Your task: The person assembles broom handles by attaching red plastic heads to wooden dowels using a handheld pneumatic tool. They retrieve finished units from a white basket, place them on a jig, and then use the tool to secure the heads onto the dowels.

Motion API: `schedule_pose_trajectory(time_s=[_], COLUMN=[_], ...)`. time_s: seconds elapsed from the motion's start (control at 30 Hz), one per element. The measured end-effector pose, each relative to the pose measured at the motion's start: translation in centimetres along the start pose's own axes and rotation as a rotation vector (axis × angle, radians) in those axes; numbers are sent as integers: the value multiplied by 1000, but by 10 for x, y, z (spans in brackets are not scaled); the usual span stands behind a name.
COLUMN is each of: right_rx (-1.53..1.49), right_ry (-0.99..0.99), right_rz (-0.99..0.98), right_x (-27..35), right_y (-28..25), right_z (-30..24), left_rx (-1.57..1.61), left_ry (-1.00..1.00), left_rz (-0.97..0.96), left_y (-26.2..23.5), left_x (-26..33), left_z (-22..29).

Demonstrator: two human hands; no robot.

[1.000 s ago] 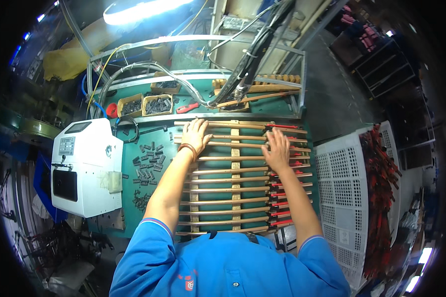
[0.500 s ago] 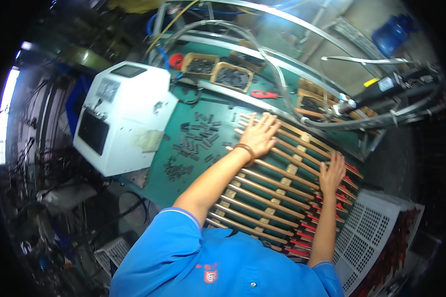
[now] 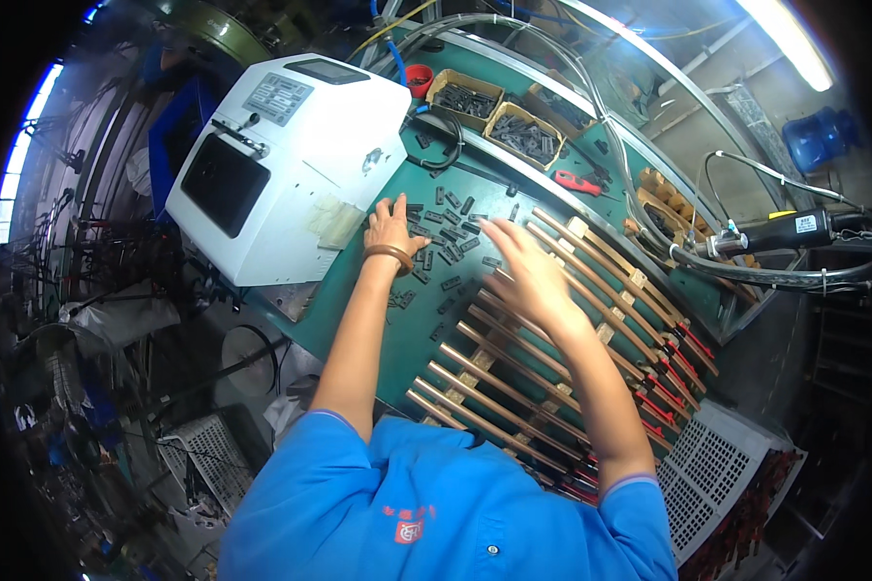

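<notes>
My left hand [image 3: 389, 230] rests at the left edge of a scatter of small dark rectangular pieces [image 3: 448, 230] on the green tabletop [image 3: 358, 320]. Its fingers are spread, and any piece beneath them is hidden. A brown bangle [image 3: 389, 255] circles that wrist. My right hand [image 3: 528, 271], somewhat blurred, is stretched out flat above the left ends of several copper-coloured bars [image 3: 494, 392], with no object visible in it. The bars lie side by side across notched wooden strips [image 3: 606, 332], and red parts [image 3: 654, 407] sit at their right ends.
A white machine [image 3: 295, 174] stands left of the pieces. At the back are yellowish bins [image 3: 525, 134] of dark parts, a red cup [image 3: 419, 79] and a red-handled tool [image 3: 576, 182]. A black cylindrical tool [image 3: 790, 232] hangs at right. A grey crate [image 3: 717, 465] stands beside the table.
My left hand has moved left from the bars' ends to the dark pieces. My right hand has left the red ends and moved left across the bars. The view has shifted too.
</notes>
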State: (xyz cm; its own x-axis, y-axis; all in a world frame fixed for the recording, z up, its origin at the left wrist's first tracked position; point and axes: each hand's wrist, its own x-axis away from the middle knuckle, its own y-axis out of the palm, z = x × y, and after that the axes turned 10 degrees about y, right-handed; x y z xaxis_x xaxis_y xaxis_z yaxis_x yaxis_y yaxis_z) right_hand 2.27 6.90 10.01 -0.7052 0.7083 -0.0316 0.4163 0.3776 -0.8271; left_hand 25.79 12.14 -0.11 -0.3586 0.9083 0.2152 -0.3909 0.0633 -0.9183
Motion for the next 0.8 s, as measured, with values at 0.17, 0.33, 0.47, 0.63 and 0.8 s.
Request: schedule_pose_trajectory(time_s=[0.17, 0.33, 0.47, 0.63, 0.8], right_rx=[382, 160, 47, -215, -509], right_ry=[404, 499, 594, 518, 481], right_rz=[-293, -256, -176, -48, -23], right_x=[-81, -97, -94, -87, -90], right_y=[85, 111, 119, 135, 131], right_z=[24, 27, 37, 50, 50], left_rx=[124, 197, 366, 637, 1143], left_ry=[255, 352, 312, 221, 52], left_rz=[-40, -93, -20, -24, -18], left_y=[7, 28, 41, 48, 57], left_x=[-30, -37, -41, -42, -40], left_z=[-14, 12, 11, 2, -7])
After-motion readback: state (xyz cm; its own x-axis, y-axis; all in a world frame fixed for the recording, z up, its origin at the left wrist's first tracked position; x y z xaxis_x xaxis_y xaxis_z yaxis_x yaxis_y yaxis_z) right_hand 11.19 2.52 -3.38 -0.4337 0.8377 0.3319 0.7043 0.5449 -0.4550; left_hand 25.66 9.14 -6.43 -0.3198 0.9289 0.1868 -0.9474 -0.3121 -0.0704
